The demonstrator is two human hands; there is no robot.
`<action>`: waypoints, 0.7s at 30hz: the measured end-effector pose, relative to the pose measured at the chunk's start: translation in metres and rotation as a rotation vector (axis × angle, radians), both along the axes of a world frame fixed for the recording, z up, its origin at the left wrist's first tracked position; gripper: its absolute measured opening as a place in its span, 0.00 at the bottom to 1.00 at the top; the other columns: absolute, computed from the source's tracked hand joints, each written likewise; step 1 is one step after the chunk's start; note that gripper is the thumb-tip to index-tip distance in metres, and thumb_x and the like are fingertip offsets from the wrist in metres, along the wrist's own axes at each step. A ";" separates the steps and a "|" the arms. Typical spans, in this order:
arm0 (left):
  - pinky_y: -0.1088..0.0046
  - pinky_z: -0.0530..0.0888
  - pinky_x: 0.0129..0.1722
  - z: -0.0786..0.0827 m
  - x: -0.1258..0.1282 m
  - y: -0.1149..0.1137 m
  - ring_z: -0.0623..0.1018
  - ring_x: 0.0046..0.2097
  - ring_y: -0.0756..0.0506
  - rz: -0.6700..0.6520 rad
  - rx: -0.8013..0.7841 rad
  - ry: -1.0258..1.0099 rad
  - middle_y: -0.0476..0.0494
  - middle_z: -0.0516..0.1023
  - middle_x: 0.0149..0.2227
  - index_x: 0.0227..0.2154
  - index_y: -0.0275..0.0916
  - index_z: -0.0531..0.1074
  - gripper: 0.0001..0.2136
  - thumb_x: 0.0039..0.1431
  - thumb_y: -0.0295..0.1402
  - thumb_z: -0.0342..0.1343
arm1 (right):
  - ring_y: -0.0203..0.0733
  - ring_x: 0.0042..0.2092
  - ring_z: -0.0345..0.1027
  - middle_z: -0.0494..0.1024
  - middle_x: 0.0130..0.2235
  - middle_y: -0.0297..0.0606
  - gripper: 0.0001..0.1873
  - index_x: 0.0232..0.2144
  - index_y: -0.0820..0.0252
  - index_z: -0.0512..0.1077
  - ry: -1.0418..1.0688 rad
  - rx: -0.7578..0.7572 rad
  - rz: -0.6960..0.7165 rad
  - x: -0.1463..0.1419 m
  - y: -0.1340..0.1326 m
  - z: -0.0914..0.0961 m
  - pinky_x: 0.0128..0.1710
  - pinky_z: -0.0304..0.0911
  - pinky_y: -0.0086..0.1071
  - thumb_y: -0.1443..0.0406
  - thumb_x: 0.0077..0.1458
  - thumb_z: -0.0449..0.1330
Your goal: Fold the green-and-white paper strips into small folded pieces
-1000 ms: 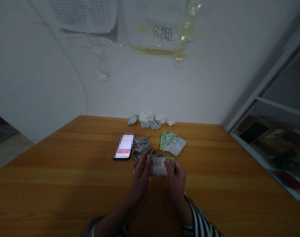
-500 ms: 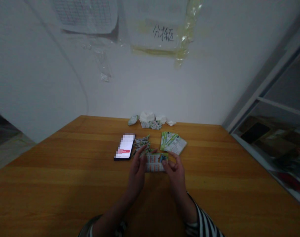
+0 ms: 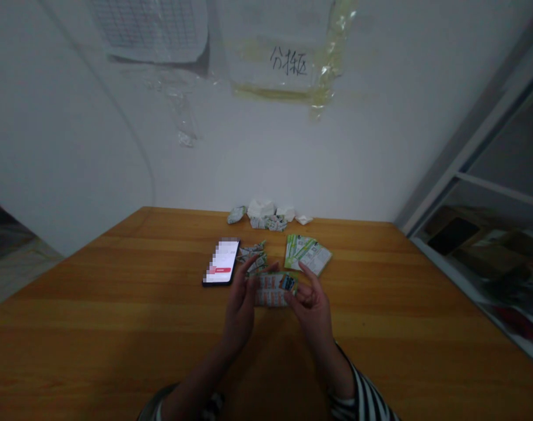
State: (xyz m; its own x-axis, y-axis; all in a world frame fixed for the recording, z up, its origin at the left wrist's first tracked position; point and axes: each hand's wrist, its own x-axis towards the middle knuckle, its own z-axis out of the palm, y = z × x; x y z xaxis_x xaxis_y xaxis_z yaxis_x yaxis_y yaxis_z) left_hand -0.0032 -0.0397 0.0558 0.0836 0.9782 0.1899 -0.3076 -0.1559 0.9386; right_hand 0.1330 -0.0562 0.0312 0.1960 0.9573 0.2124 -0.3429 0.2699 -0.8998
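Note:
A small printed paper with orange lettering, a green edge and a dark blue picture is stretched between my two hands above the table. My left hand is closed on its left end, thumb over the front and fingers mostly behind. At the right end, my right hand pinches the lower corner between thumb and curled fingers, its index finger raised. Just beyond them lie crumpled printed papers. Green-and-white printed cards or leaflets lie fanned behind my right hand.
A phone with a lit screen lies left of the crumpled papers. Against the wall sit white crumpled tissues and crumpled printed wads. The wooden table meets a wall with taped sheets. Shelving stands at the right.
The printed paper has shifted slightly left. My right thumb has slid down toward its lower right corner, uncovering more of the blue picture, and the right index finger has risen a little.

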 end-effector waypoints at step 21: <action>0.67 0.70 0.47 -0.013 -0.005 0.007 0.75 0.47 0.41 -0.206 0.214 0.535 0.41 0.78 0.45 0.54 0.41 0.67 0.17 0.63 0.34 0.47 | 0.37 0.26 0.67 0.74 0.23 0.33 0.13 0.21 0.59 0.71 -1.034 0.105 0.195 0.040 0.008 0.000 0.25 0.53 0.28 0.68 0.57 0.56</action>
